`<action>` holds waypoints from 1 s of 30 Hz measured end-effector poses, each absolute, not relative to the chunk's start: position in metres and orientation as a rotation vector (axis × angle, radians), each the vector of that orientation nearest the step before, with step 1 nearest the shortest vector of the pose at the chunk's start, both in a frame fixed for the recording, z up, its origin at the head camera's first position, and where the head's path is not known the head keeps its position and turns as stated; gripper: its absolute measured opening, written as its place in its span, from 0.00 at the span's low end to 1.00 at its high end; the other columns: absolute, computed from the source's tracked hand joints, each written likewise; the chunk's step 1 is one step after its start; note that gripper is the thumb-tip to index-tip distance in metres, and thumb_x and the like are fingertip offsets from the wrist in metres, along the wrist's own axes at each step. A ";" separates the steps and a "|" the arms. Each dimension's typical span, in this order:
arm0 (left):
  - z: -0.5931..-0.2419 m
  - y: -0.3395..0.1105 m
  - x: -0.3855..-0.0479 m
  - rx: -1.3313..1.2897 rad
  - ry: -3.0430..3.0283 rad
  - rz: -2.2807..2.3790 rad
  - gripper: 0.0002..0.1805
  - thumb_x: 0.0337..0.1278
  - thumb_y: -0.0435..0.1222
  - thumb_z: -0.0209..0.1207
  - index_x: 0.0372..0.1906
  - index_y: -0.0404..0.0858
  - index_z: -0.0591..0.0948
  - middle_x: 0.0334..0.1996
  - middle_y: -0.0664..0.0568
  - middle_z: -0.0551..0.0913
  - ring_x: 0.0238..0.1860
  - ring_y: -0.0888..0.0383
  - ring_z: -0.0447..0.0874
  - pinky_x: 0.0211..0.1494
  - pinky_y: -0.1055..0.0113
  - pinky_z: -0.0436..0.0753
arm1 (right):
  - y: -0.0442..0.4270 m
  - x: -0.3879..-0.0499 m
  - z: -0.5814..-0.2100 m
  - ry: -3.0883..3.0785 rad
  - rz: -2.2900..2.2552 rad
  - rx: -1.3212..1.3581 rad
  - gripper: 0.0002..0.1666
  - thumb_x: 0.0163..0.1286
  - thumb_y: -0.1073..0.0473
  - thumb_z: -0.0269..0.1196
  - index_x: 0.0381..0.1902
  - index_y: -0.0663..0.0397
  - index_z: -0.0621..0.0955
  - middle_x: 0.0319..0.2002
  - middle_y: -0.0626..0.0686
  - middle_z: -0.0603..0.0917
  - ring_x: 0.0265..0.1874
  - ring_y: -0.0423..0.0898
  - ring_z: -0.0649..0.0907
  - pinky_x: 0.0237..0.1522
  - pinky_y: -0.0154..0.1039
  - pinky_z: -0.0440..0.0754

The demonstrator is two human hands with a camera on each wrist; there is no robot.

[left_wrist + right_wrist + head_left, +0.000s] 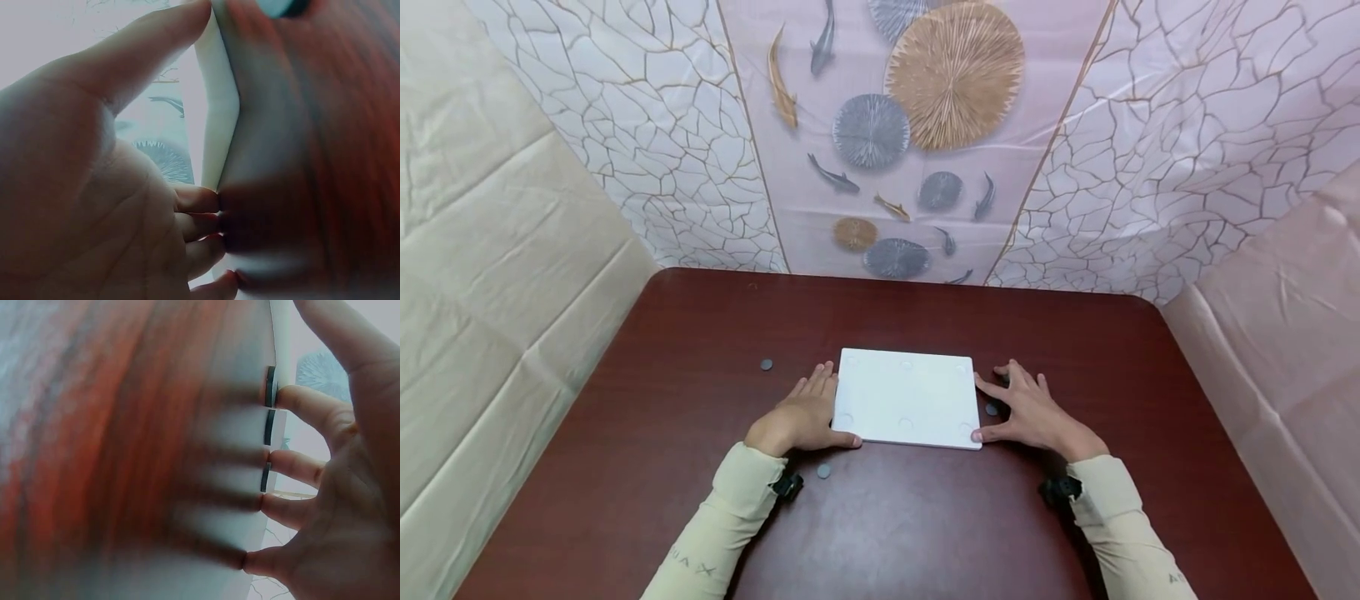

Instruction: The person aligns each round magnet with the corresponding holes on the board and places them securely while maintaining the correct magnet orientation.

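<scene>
A white rectangular board (907, 398) with faint round marks lies flat on the table. My left hand (801, 412) rests at its left edge, fingers extended and thumb on the near-left corner; the left wrist view shows the palm beside the board's edge (215, 106). Along the right edge is my right hand (1028, 417), fingers spread, with index finger and thumb touching the board. Under that hand a small grey disc (992, 409) partly shows. The right wrist view has dark discs, one (270, 386) by a fingertip, and fingertips touching the table.
The dark reddish-brown table (917, 533) has one grey disc (766, 364) left of the board and another grey disc (823, 471) near the left wrist. Patterned cloth (895, 192) hangs behind the far edge, and beige cloth (497, 333) stands along the sides.
</scene>
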State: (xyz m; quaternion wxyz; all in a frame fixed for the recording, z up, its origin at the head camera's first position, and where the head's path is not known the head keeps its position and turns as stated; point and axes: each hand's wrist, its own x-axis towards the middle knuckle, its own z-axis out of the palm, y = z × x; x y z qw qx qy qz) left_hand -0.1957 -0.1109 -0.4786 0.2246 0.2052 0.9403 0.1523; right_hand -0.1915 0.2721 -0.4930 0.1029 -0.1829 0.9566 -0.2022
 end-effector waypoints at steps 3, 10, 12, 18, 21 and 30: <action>-0.480 -0.110 -0.194 0.568 2.592 0.415 0.64 0.62 0.62 0.68 0.83 0.24 0.48 0.85 0.35 0.41 0.86 0.43 0.36 0.85 0.48 0.47 | 0.273 -0.189 -0.494 2.826 -0.605 -0.531 0.61 0.55 0.31 0.79 0.79 0.53 0.70 0.73 0.72 0.62 0.77 0.70 0.57 0.69 0.83 0.42; -0.477 -0.111 -0.193 0.581 2.568 0.407 0.64 0.63 0.60 0.68 0.82 0.22 0.48 0.85 0.32 0.40 0.86 0.41 0.36 0.84 0.47 0.47 | 0.271 -0.183 -0.493 2.818 -0.617 -0.520 0.61 0.55 0.30 0.78 0.79 0.52 0.70 0.75 0.73 0.61 0.79 0.74 0.51 0.69 0.83 0.41; -0.477 -0.111 -0.193 0.584 2.562 0.413 0.63 0.63 0.59 0.69 0.82 0.22 0.48 0.84 0.32 0.40 0.86 0.40 0.36 0.84 0.46 0.48 | 0.271 -0.182 -0.493 2.816 -0.616 -0.511 0.61 0.55 0.30 0.78 0.79 0.52 0.70 0.76 0.73 0.60 0.79 0.75 0.50 0.69 0.83 0.41; -0.471 -0.112 -0.191 0.581 2.553 0.428 0.63 0.60 0.58 0.71 0.81 0.22 0.51 0.84 0.31 0.43 0.86 0.40 0.39 0.84 0.47 0.51 | 0.269 -0.177 -0.490 2.827 -0.626 -0.499 0.60 0.55 0.31 0.79 0.79 0.52 0.71 0.77 0.73 0.59 0.79 0.77 0.48 0.68 0.84 0.42; -0.468 -0.113 -0.191 0.582 2.560 0.428 0.63 0.58 0.57 0.73 0.80 0.21 0.53 0.83 0.30 0.45 0.85 0.39 0.42 0.83 0.47 0.53 | 0.264 -0.175 -0.488 2.832 -0.631 -0.489 0.59 0.55 0.32 0.79 0.78 0.51 0.72 0.77 0.74 0.59 0.79 0.77 0.47 0.67 0.85 0.42; -0.464 -0.117 -0.191 0.506 2.567 0.405 0.66 0.54 0.57 0.76 0.81 0.22 0.51 0.84 0.32 0.47 0.84 0.39 0.47 0.82 0.50 0.59 | 0.257 -0.175 -0.490 2.828 -0.641 -0.479 0.59 0.55 0.32 0.79 0.79 0.49 0.71 0.79 0.74 0.56 0.80 0.77 0.45 0.67 0.85 0.40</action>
